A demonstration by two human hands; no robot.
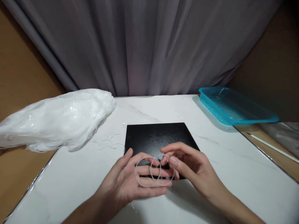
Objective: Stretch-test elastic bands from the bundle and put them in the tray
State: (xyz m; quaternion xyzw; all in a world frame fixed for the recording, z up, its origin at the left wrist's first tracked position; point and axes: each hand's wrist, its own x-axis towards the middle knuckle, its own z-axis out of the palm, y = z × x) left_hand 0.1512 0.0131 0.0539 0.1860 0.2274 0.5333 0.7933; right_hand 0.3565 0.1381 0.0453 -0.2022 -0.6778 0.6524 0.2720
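Observation:
My left hand [130, 182] and my right hand [189, 165] meet over the near edge of a black square mat [158, 137] on a white marble table [233, 174]. Between the fingers of both hands I hold two thin clear plastic rings [154, 171] that overlap each other. The left hand is palm up under the rings, its thumb raised. With thumb and forefinger the right hand pinches the right ring from above.
A big white plastic bag [56, 119] bulges over the table's left edge, with several loose clear rings [109, 143] beside it. A blue plastic tray [235, 107] sits at the right rear corner. A grey curtain [144, 46] hangs behind.

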